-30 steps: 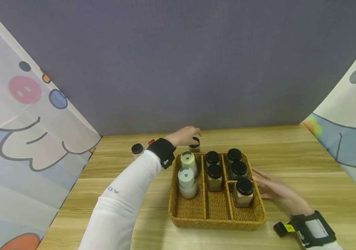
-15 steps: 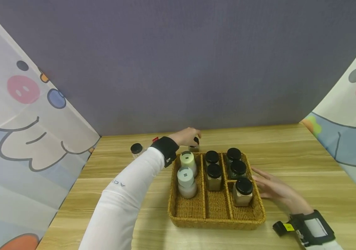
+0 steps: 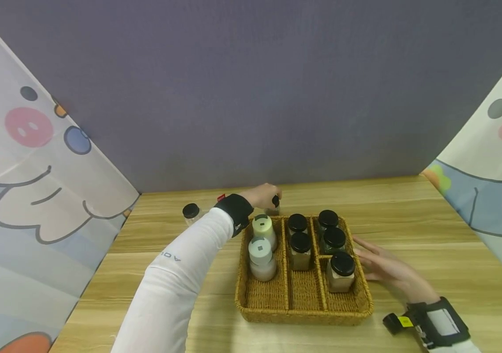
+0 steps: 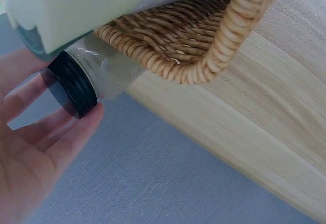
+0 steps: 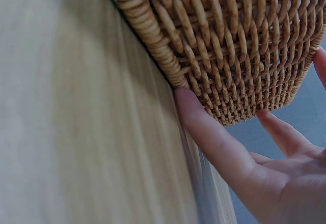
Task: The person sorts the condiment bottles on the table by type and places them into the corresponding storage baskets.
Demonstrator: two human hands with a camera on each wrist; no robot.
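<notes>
Behind the wicker basket [image 3: 304,314], my left hand [image 3: 260,196] holds a clear glass jar [image 4: 109,68] by its black screw lid [image 4: 74,81]. In the left wrist view the jar lies close beside the basket's outer corner, its body partly hidden by a bottle. My right hand [image 3: 385,269] rests its fingertips against the basket's right outer wall [image 5: 234,56], fingers fairly straight and spread. Inside the basket, white-capped bottles [image 3: 263,264] stand in the left compartment. Black-lidded jars [image 3: 301,252] stand in the middle one, and more, such as a square jar [image 3: 341,277], in the right ones.
Another black-lidded jar [image 3: 191,212] stands on the wooden table [image 3: 158,274] to the left, partly hidden behind the left sleeve [image 3: 180,274]. A grey wall panel [image 3: 251,98] rises along the table's back edge, with cartoon-printed sheets [image 3: 26,196] at both sides.
The left hand has lowered slightly over the jar behind the basket, its fingers closing about the lid. The right hand stays against the basket. The head view has shifted slightly.
</notes>
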